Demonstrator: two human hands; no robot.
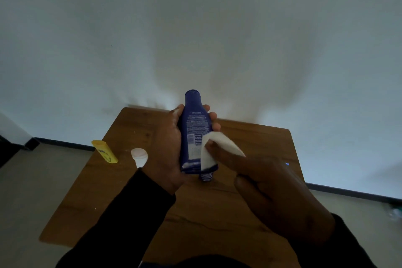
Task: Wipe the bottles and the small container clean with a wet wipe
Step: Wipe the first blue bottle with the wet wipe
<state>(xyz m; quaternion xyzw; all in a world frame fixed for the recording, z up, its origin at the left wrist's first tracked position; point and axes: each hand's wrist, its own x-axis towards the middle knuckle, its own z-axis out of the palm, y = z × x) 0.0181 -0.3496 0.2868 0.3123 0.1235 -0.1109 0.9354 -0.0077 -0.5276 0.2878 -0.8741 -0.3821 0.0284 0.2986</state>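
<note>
My left hand (167, 148) grips a dark blue bottle (194, 119) above the wooden table (250, 137), cap end pointing away from me, label side up. My right hand (272, 191) holds a white wet wipe (219, 146) and presses it against the bottle's lower right side. Just below the bottle a small blue ribbed object (206, 176) shows on the table, partly hidden. A yellow bottle (104, 151) lies at the table's left edge. Beside it stands a small white container (139, 156) with a pinkish top.
The table stands against a pale wall (195, 28). A dark skirting board (65, 144) runs along the floor on both sides. A faint blue light spot (287, 164) shows near the table's right side.
</note>
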